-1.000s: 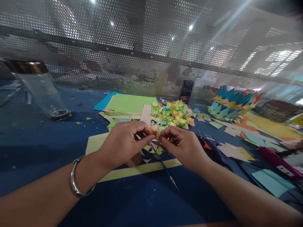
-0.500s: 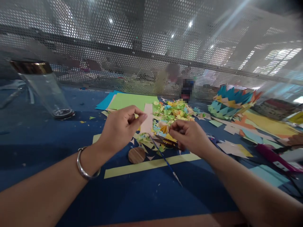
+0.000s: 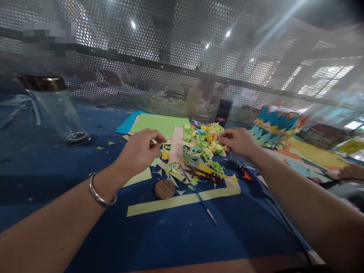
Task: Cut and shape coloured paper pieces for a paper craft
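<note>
My left hand, a silver bangle on its wrist, hovers left of an upright pink paper strip. Its thumb and forefinger are apart and hold nothing. At the right side of a heap of small folded paper flowers, green, yellow and blue, is my right hand. Its fingers are pinched at an orange and peach paper flower, low on the heap. Scissors lie among paper scraps in front of the heap. A round wooden disc and a thin blue brush lie nearer me.
A pale yellow paper strip crosses the table. Behind are coloured sheets; a glass jar stands left. To the right are a dark blue glue gun with its cord, a zigzag paper crown and another person's hand.
My right hand has moved away and to the right with the paper flower, over to the heap. My left hand has drawn back slightly, and its thumb and forefinger have parted.
</note>
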